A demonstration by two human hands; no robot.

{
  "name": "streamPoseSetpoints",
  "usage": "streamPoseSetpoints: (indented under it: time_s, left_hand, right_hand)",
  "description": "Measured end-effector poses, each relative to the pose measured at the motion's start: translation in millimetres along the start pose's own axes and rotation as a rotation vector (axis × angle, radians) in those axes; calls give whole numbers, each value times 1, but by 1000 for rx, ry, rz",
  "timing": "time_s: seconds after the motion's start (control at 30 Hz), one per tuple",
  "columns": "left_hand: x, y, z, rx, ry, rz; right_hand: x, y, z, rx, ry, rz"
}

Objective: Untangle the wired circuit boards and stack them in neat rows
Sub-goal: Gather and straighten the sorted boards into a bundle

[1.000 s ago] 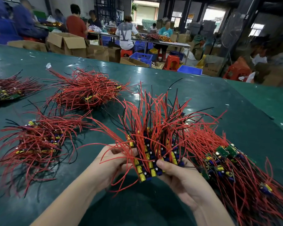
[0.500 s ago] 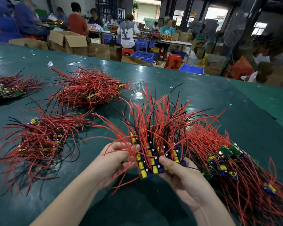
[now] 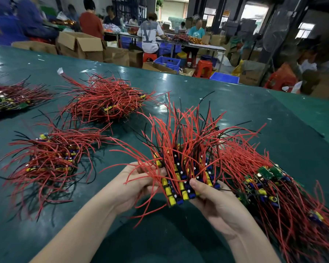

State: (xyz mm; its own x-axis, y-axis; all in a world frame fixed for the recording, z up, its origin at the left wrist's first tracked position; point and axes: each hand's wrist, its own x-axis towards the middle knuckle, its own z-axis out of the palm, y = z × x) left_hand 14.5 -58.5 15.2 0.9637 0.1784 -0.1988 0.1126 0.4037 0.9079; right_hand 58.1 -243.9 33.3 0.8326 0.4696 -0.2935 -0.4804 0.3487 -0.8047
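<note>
A bundle of boards (image 3: 180, 179) is held above the green table (image 3: 254, 114), gripped by the left hand (image 3: 139, 185) and the right hand (image 3: 215, 202). Light, springy wires are likely to snag; the stiff board edges are best gripped. Three sorted heaps are counted left, one tangled pile (image 3: 285, 196) right.

Two bare hands: left hand (image 3: 139, 184), right hand (image 3: 215, 202). 
One held bundle of red-wired circuit boards with yellow and blue parts (image 3: 180, 179). 
Four heaps of red-wired boards on green table (image 3: 254, 111): far-left heap (image 3: 10, 99), back heap (image 3: 106, 100), near-left heap (image 3: 51, 158), right heap (image 3: 273, 188). 
Boards per heap: cannot count. 
Two blue plastic crates beyond table: (image 3: 167, 62), (image 3: 224, 78).
</note>
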Motion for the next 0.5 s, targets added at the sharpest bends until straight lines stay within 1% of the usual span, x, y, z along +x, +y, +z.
streamPoseSetpoints:
  time_s: [0.1,0.23,0.33,0.5]
  left_hand:
    - [-2,0,4,-8,-15,-4]
    - [-2,2,7,14,-22,43]
    - [-2,5,10,-14,22,48]
    - [-1,1,10,-11,41,58]
  right_hand:
    - [0,0,0,3,-7,-7]
    - [-1,-1,1,-8,11,-62]
    - [0,-2,1,-23,14,-65]
    - [-1,-4,1,23,-2,-39]
